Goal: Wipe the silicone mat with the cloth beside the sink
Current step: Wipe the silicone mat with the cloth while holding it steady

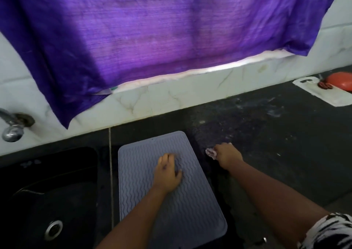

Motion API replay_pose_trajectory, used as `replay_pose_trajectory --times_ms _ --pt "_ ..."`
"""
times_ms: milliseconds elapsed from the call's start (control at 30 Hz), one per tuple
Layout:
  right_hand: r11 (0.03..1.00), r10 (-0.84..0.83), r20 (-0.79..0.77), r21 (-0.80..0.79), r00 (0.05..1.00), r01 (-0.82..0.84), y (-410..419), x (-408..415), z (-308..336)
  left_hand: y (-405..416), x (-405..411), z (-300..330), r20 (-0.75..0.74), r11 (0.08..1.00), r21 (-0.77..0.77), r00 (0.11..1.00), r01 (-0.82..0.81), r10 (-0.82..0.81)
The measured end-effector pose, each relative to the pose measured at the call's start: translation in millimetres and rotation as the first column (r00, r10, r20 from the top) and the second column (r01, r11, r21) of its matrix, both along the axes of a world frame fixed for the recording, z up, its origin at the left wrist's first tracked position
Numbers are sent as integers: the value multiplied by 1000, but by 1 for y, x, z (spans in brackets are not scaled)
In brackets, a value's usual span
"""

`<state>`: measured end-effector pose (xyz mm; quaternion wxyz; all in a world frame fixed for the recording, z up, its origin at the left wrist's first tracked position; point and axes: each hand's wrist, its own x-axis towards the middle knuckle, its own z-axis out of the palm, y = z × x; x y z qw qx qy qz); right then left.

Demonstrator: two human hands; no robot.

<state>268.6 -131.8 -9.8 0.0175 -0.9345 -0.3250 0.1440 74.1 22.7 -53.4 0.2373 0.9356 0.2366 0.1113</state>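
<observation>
A grey silicone mat [190, 210] with a wavy ribbed pattern lies on the dark counter, just right of the sink. My left hand [167, 170] rests flat on the mat's upper middle, fingers spread, holding nothing. To the right of the mat, my right hand [227, 156] is closed around a small pale cloth [211, 153] on the counter; only a crumpled end of the cloth sticks out on the hand's left side. The cloth is off the mat, close to its upper right edge.
A black sink [57, 191] with a metal drain [54, 230] fills the lower left, a tap [12, 124] on the tiled wall above it. A purple curtain [162, 31] hangs overhead. A white chopping board [323, 92] with a red object [341, 83] sits far right.
</observation>
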Motion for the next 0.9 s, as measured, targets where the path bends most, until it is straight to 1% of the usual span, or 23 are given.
replay_pose_trajectory --times_ms 67,133,167,200,233,267,300,333,367,400,433,467,500,533,600,633,667,700,733,767,800,867,900 --pt "960 -196 -192 161 962 228 16 6 18 8 -11 6 -6 997 -4 997 -76 76" --pt "871 -291 -377 275 879 406 28 15 35 16 -25 10 -29 985 -11 985 -171 171" --pt "802 -306 -473 339 826 491 33 19 40 20 -32 13 -35 975 -15 975 -220 219" --pt "683 -269 -662 380 699 623 38 23 42 24 -38 15 -34 963 -27 963 -267 266" --pt "564 -142 -857 341 496 752 44 23 41 28 -45 18 -28 950 -40 951 -309 308" --pt "512 35 -959 259 281 819 49 16 43 31 -51 20 -24 937 -50 938 -345 345" --pt "497 187 -977 183 101 848 54 8 43 34 -57 23 -25 925 -56 927 -375 374" --pt "502 296 -955 132 -27 855 59 -1 40 37 -63 25 -26 913 -70 916 -402 401" --pt "510 382 -916 101 -120 855 65 -13 37 42 -70 27 -25 899 -94 904 -428 428" --pt "506 449 -873 71 -192 860 72 -24 33 46 -77 29 -23 882 -119 890 -455 456" --pt "492 486 -842 41 -235 870 80 -35 30 52 -83 30 -23 866 -135 875 -482 484" --pt "497 494 -837 48 -237 866 90 -45 27 59 -90 31 -26 852 -141 862 -505 507" --pt "525 465 -861 81 -206 847 100 -55 28 67 -96 31 -31 843 -141 853 -520 521" --pt "574 407 -900 122 -153 809 111 -63 30 77 -102 31 -38 839 -135 849 -527 527" --pt "654 245 -969 165 -1 738 135 -78 38 98 -111 31 -58 845 -105 852 -524 520" --pt "675 170 -979 198 111 711 148 -86 42 109 -114 31 -68 852 -87 857 -516 511" --pt "696 119 -954 277 274 663 161 -94 44 120 -116 31 -73 861 -66 863 -504 500" --pt "728 93 -866 396 492 560 174 -100 45 128 -115 33 -67 871 -39 871 -489 486" --pt "765 93 -693 510 715 394 186 -105 45 136 -113 34 -56 881 -14 880 -474 472" --pt "784 131 -487 584 864 211 200 -112 44 147 -110 36 -47 889 9 888 -457 457" --pt "786 187 -330 616 925 61 215 -117 43 158 -105 36 -42 899 25 898 -436 437" --pt "785 293 -130 598 947 -161 246 -128 31 177 -93 33 -37 920 8 919 -393 393" --pt "803 331 -36 535 943 -262 261 -134 23 186 -87 29 -30 925 -25 926 -378 377"
